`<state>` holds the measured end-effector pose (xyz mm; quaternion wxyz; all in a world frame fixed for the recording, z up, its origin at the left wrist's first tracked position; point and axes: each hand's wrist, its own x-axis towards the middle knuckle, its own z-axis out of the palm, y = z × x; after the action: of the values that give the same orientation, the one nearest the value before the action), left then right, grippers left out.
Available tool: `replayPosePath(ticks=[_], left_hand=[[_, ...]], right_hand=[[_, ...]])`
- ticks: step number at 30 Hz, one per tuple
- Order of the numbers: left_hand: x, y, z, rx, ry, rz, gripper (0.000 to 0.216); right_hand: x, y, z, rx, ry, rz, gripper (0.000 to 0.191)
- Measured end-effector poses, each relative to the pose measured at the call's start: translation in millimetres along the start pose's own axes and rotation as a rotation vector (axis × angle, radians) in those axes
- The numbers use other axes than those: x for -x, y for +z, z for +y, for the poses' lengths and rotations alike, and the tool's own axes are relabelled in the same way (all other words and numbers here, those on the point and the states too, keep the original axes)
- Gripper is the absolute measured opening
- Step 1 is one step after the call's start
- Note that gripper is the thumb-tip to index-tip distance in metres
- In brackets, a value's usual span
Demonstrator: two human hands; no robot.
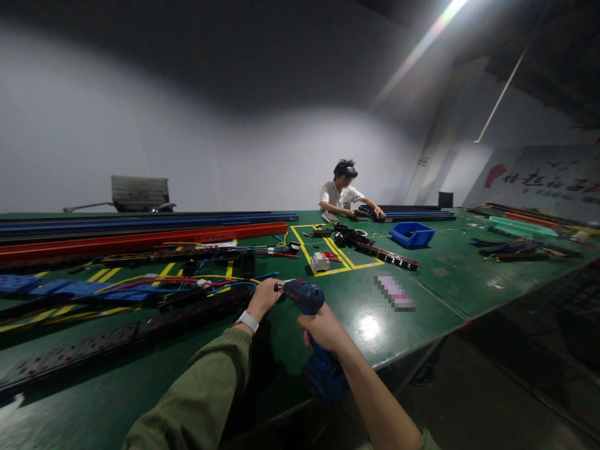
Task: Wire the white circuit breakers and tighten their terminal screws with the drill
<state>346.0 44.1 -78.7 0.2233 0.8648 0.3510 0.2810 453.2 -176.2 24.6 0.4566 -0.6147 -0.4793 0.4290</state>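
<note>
My right hand (325, 328) is wrapped round the grip of a blue cordless drill (304, 295), whose chuck points left over the table. My left hand (265, 299), with a watch (247, 321) on the wrist, is closed right at the drill's tip. A small piece shows between its fingertips, too small and blurred to name. Just left of that hand lies the end of a long black socket strip (187, 312). Red, yellow and blue wires (173, 282) run above the strip towards the left hand. The drill's bit is hard to make out.
A white circuit breaker (320, 262) sits on the green table (450, 275) inside yellow tape. Beyond it are black strip parts (389, 255) and a blue bin (412, 234). Orange and blue rails (140, 242) lie at left. A co-worker (344, 194) works across the table.
</note>
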Motion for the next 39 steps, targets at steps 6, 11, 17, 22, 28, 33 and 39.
replayPosePath(ticks=[6,11,17,22,28,33,39], left_hand=[[-0.6,2.3,-1.6,0.011,-0.023,0.022,0.023],[1.1,-1.0,3.9,0.018,-0.028,0.036,0.024],[3.2,-7.4,12.5,0.019,-0.034,0.016,0.019],[3.6,-8.1,13.6,0.022,-0.023,0.013,0.019],[2.8,-5.7,8.9,0.005,-0.011,0.017,0.022],[2.1,-3.5,6.3,-0.003,-0.020,0.017,0.024],[1.4,-2.1,3.7,-0.007,-0.011,0.015,0.021]], right_hand=[[0.5,0.5,-0.4,-0.009,0.011,-0.001,0.045],[0.8,0.7,-1.3,0.000,0.013,-0.011,0.041],[1.3,0.9,-2.2,0.013,0.027,-0.008,0.043],[0.5,1.3,-1.0,0.009,0.028,0.000,0.042],[1.7,2.0,-2.8,0.001,0.028,0.009,0.042],[2.8,2.5,-2.5,-0.013,0.041,0.025,0.041],[3.2,2.3,-4.2,0.018,0.055,0.015,0.038]])
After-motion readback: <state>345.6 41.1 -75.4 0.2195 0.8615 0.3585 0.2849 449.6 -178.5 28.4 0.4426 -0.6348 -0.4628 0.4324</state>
